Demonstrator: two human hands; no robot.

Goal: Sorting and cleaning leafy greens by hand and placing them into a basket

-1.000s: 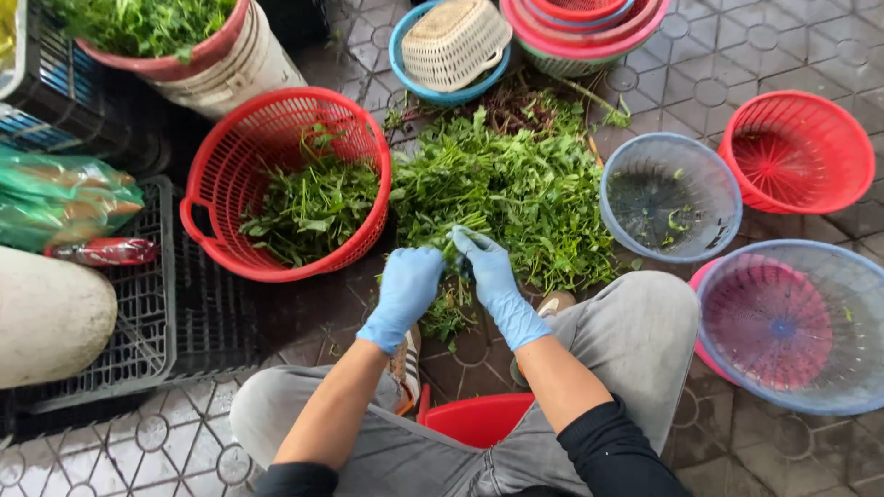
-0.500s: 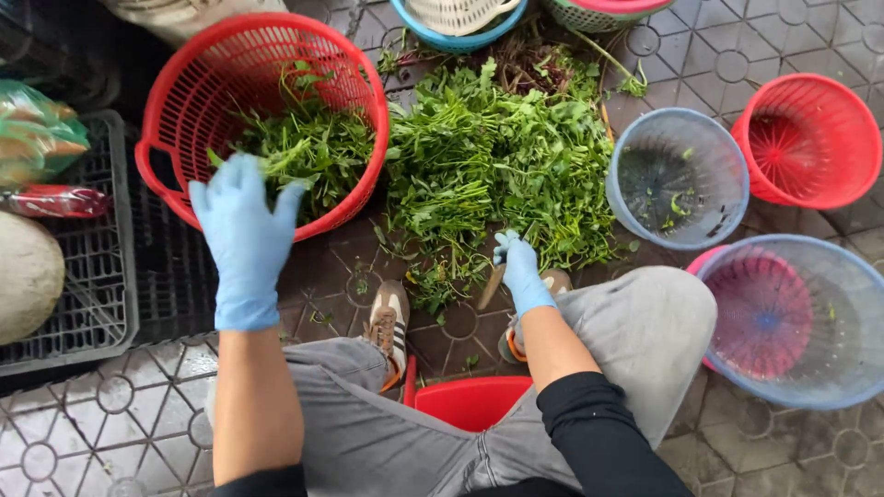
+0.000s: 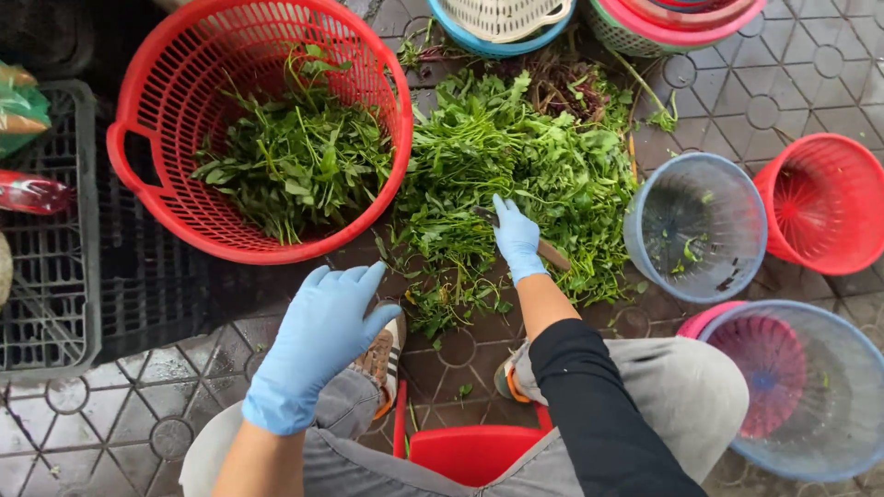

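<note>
Green is most of what we see: a loose heap of leafy green stalks [image 3: 516,175] spread on the patterned grey floor tiles [image 3: 101,433] at the centre of the frame, its stems running roughly from upper right to lower left, with the leafy tips fanned toward the top and the trimmed ends trailing toward our shoes. To its left, in the upper left of the frame, sits the large round red plastic basket [image 3: 184,198], already holding a smaller bed of the same greens [image 3: 295,175], whose stalks lie mostly upright in the picture. We judge the step in hand to be sorting, picking stalks from the heap and passing them into the basket, and the next move calls for a firm pinch on a small bunch without dragging the rest along. To the right stand a pale blue mesh bowl [image 3: 645,230], nearly bare but for a few scraps, and a smaller red basket [image 3: 829,248]. Our left hand in its blue glove [image 3: 318,345] hangs at lower centre-left, fingers spread and holding nothing, just below the basket's rim. Our right hand, gloved likewise [image 3: 517,241], rests in the heap; a thin brownish stick or handle [image 3: 552,255] lies under it, slanting down to the right, but we cannot tell whether the fingers have closed on it.
</note>
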